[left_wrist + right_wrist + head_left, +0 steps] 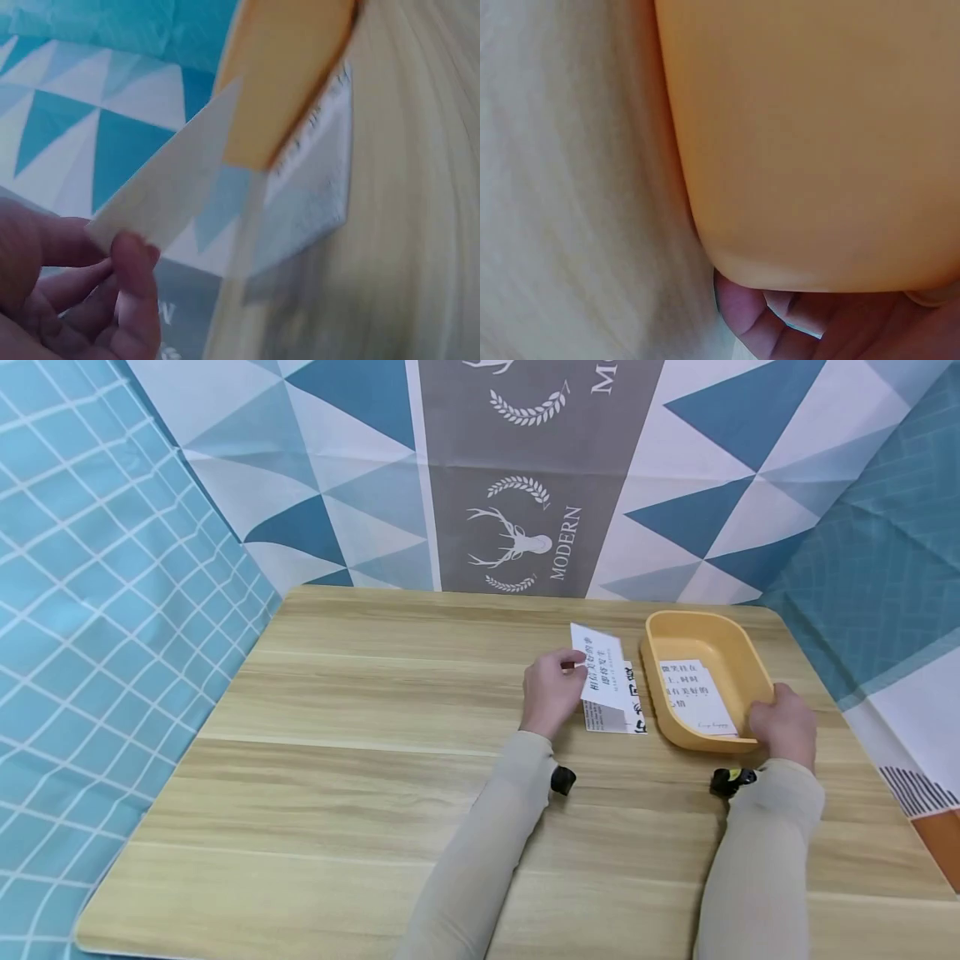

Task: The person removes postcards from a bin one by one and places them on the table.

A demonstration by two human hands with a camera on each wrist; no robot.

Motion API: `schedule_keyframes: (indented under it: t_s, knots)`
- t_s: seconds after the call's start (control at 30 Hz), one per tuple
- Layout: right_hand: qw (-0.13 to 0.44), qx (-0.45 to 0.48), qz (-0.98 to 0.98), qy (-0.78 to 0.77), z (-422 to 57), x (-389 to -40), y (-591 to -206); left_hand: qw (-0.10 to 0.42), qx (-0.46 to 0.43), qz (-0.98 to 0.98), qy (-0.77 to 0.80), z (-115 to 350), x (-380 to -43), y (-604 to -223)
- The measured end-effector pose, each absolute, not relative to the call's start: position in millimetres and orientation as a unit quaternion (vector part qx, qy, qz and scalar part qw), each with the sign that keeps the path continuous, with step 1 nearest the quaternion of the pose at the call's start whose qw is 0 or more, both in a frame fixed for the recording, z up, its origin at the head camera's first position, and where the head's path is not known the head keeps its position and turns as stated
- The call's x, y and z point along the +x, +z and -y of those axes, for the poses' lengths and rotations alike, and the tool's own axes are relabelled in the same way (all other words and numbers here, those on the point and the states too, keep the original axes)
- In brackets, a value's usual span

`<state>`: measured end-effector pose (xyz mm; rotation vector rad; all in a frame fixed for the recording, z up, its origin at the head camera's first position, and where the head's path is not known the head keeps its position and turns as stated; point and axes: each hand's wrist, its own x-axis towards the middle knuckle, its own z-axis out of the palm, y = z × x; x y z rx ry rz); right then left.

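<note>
A white card printed with Chinese characters [606,664] is pinched between the thumb and fingers of my left hand [551,692]. In the left wrist view the card [176,176] stands tilted, raised above the table. Below it, partly covered in the head view, lies another printed card or small stack [615,720]. A yellow-orange plastic basin [723,639] is just to the right, with white printed cards [693,693] inside. My right hand [787,725] grips the basin's near right corner; in the right wrist view its fingers [742,304] curl at the basin's edge, partly hidden.
The wood-grain table [300,743] stretches away to the left. A patterned cloth [360,468] with triangles and a deer print hangs behind its far edge. Blue checked cloth [97,610] covers the left side. A dark wrist device [562,780] shows by the left sleeve.
</note>
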<state>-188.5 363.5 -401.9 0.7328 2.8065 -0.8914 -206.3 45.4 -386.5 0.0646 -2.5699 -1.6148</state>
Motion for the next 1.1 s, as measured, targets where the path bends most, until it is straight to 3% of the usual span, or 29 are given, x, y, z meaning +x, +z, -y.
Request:
schedule_keyframes:
  t_s: [0.37, 1.1]
  knots:
    - [0.060, 0.240, -0.920, -0.303, -363, -188, -399, -0.002, 0.003, 0.863, -0.506, -39, -212, -407]
    - [0.068, 0.248, -0.918, -0.301, -362, -188, -399, 0.007, -0.015, 0.931, -0.366, -39, -214, -420]
